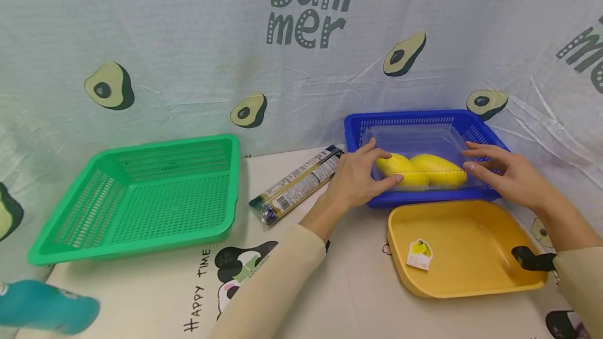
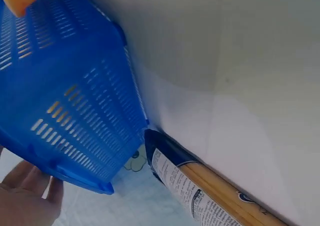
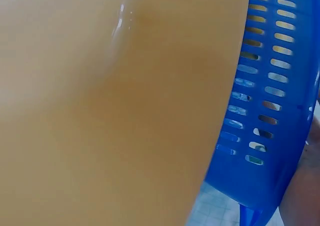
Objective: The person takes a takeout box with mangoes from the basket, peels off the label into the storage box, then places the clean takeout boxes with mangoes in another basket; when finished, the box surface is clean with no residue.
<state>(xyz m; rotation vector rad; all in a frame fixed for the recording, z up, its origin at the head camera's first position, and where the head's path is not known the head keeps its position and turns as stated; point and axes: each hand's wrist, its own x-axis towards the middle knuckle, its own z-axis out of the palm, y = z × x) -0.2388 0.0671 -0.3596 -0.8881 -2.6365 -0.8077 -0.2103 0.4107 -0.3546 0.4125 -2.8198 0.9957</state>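
A clear plastic box (image 1: 419, 137) with two yellow, mango-like fruits (image 1: 435, 169) sits inside the blue basket (image 1: 405, 203). My left hand (image 1: 360, 174) grips the box's left end, its thumb over the front and its fingers farther back. At the right end, my right hand (image 1: 511, 171) holds the box's edge between thumb and fingers. Seen from the left wrist, the left fingers (image 2: 35, 181) show beyond the basket's rim. In the right wrist view, the basket wall (image 3: 275, 85) hides most of the right hand.
An empty green basket (image 1: 169, 192) stands at the left. A long printed packet (image 1: 301, 182) lies between the baskets. In front of the blue basket is a yellow tray (image 1: 466, 250) bearing a sticker. A teal bottle (image 1: 47, 307) lies near the front left edge.
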